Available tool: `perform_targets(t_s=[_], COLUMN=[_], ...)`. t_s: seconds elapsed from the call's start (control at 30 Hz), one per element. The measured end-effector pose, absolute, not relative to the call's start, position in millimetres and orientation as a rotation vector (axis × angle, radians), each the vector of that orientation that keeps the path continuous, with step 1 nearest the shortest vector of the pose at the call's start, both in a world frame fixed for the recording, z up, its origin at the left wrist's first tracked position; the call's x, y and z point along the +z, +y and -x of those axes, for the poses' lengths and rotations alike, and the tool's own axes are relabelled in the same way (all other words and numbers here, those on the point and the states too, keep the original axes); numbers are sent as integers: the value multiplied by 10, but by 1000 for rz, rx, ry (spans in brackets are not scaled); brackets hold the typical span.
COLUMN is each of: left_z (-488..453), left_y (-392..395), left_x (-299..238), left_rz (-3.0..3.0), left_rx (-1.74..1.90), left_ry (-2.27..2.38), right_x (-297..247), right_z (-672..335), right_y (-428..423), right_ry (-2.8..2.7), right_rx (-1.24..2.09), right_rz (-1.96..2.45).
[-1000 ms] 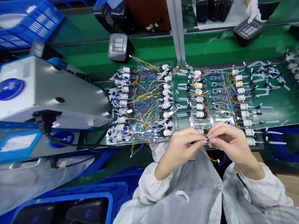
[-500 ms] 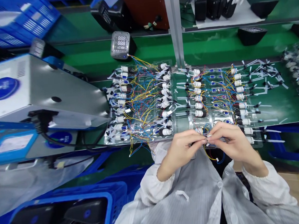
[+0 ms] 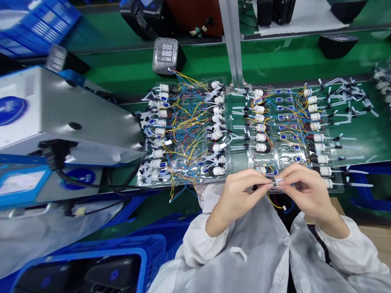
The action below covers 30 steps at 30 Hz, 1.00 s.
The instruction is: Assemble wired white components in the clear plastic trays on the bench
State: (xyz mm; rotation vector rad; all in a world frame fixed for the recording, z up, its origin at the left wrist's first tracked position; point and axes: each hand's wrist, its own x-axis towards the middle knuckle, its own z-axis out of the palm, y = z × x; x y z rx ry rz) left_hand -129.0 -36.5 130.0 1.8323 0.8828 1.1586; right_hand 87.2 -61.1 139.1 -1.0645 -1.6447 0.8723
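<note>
My left hand (image 3: 237,196) and my right hand (image 3: 303,190) meet fingertip to fingertip at the near edge of the bench, both pinched on one small wired part (image 3: 273,183) with red, yellow and blue leads hanging below it. Just beyond my fingers lies a clear plastic tray (image 3: 284,130) holding rows of small white and black pump parts with coloured wires. A second tray (image 3: 184,134) to its left is filled with similar parts under a tangle of yellow and blue wires.
A grey and blue machine (image 3: 45,126) with a black cable stands at left. A blue crate (image 3: 91,281) of black housings sits at lower left. Loose white tubing pieces (image 3: 347,98) lie at right. Display units (image 3: 168,54) rest on the green belt. Another person's black devices (image 3: 274,2) stand beyond.
My hands stay together on the wired part, fingers shifting slightly. The other person's gloved hand at the far right has lifted off the black unit and left the view.
</note>
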Motion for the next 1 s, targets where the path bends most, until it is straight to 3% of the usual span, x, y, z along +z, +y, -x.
perform_targets(t_s=[0.4, 0.73, 1.0], left_z=[1293, 1353, 1297], left_y=[-374, -401, -505], left_x=[1322, 1388, 1583], left_rz=[-2048, -1835, -1822], left_rx=[1147, 1121, 1269], left_ry=[771, 789, 584], right_x=[1343, 1297, 1694], right_z=[-904, -901, -1034], right_y=[-584, -670, -850], right_ry=[-1715, -1726, -1692], right_rx=[924, 939, 894], right_rz=[994, 925, 974])
